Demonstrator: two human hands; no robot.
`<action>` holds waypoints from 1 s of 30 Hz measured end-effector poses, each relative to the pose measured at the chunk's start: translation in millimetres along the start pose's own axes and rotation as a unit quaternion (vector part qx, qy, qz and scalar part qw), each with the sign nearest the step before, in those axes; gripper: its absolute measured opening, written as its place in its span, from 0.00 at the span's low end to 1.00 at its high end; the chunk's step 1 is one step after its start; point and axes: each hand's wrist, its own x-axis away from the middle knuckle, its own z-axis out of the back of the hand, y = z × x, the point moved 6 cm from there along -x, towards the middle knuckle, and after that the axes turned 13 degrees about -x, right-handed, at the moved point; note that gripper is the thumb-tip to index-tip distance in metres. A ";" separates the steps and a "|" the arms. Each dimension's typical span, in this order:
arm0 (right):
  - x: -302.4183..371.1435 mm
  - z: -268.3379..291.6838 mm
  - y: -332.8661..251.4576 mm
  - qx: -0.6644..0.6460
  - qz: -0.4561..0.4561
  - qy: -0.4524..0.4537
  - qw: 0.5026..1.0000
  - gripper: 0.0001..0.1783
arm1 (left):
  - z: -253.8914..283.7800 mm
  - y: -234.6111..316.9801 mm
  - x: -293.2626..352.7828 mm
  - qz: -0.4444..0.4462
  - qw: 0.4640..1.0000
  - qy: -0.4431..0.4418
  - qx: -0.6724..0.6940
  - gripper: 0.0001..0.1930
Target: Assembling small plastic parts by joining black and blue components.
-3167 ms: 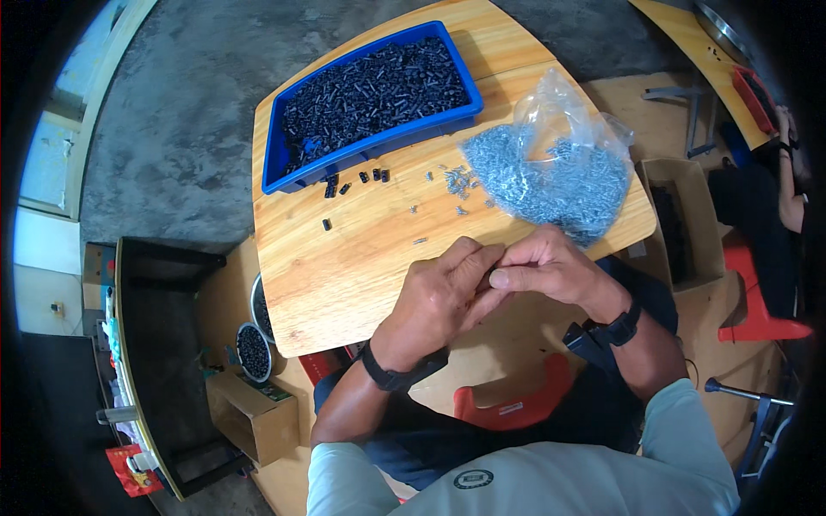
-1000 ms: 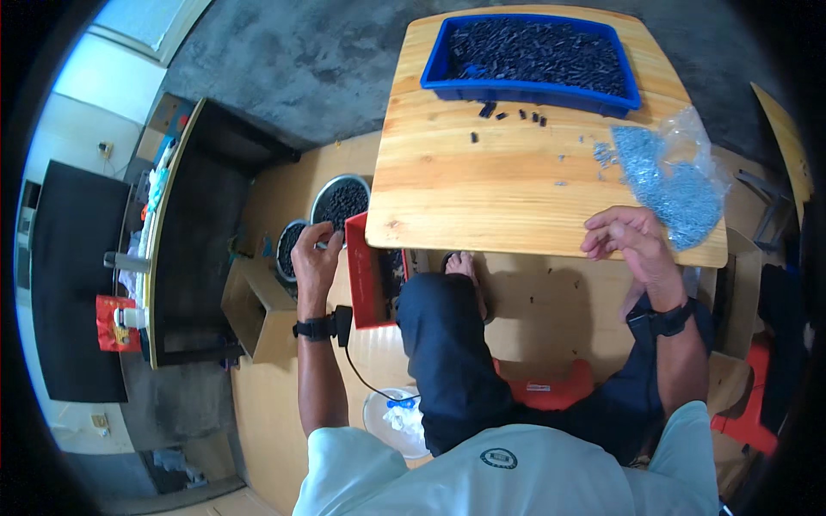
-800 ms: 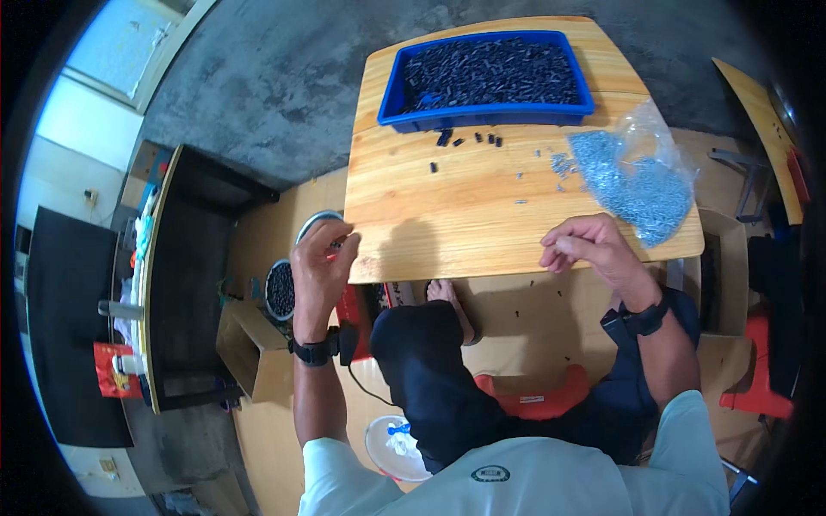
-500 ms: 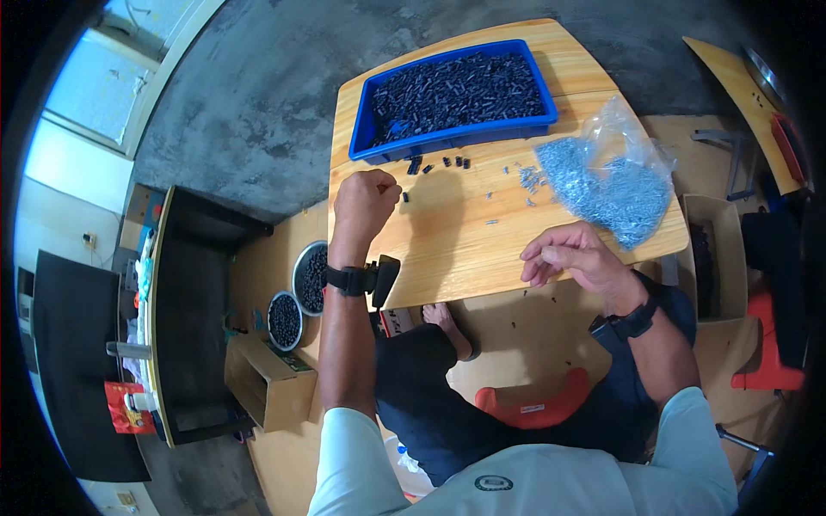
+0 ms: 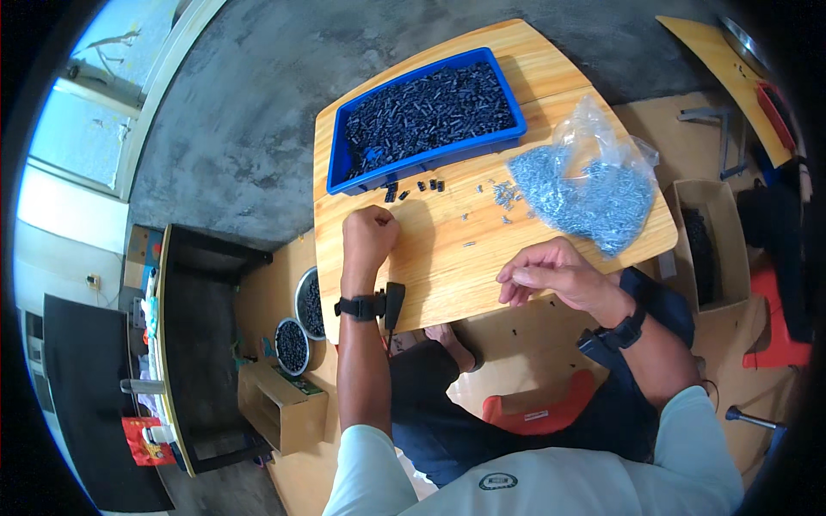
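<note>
My left hand (image 5: 370, 241) is closed over the near left part of the wooden table (image 5: 447, 249). Its fingers curl inward, and what they hold, if anything, is hidden. Just beyond it lie several small black plastic pieces (image 5: 403, 196). At the near edge of the table hovers my right hand (image 5: 551, 273), its fingers loosely bent and apart, with nothing visible in them. The nearest things to it are a lone small screw (image 5: 469, 244) and a clear plastic bag of silvery screws (image 5: 585, 202). Loose screws (image 5: 505, 194) lie beside the bag's left side.
A blue tray (image 5: 430, 161) full of black pieces takes up the far side of the table. On the floor at left stand two metal bowls (image 5: 292, 347) of black pieces and a cardboard box (image 5: 282, 404). Another open carton (image 5: 714, 245) sits at right, near a red stool (image 5: 774, 318).
The view has shifted, so the table appears lower and further left. A small black piece beside my left fingers is no longer visible. My right hand keeps a similar loose pose.
</note>
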 end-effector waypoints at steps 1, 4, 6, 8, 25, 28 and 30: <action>-0.1 3.1 0.9 0.009 0.003 0.020 1.000 0.15 | -1.4 11.5 7.0 -0.004 0.997 -0.009 0.073 0.06; -2.7 1.8 2.7 0.022 0.024 0.051 0.998 0.15 | -11.2 47.6 38.8 -0.005 0.945 -0.042 0.323 0.07; -4.9 4.3 2.8 0.027 0.053 0.067 0.996 0.14 | -11.2 81.9 63.9 -0.034 0.924 -0.074 0.374 0.07; -3.9 4.1 -0.2 0.031 0.041 0.089 0.995 0.15 | -7.3 112.1 84.6 -0.068 0.912 -0.044 0.403 0.05; 15.0 37.6 -19.0 -0.063 0.067 0.129 0.987 0.14 | -35.6 172.4 95.3 -0.163 0.864 -0.031 0.475 0.11; 15.3 41.6 -18.1 -0.084 0.094 0.137 0.982 0.14 | -33.6 182.0 84.7 -0.216 0.837 -0.042 0.501 0.14; 14.8 41.0 -21.8 -0.100 0.129 0.123 0.979 0.13 | -28.7 184.5 78.7 -0.210 0.828 -0.057 0.517 0.13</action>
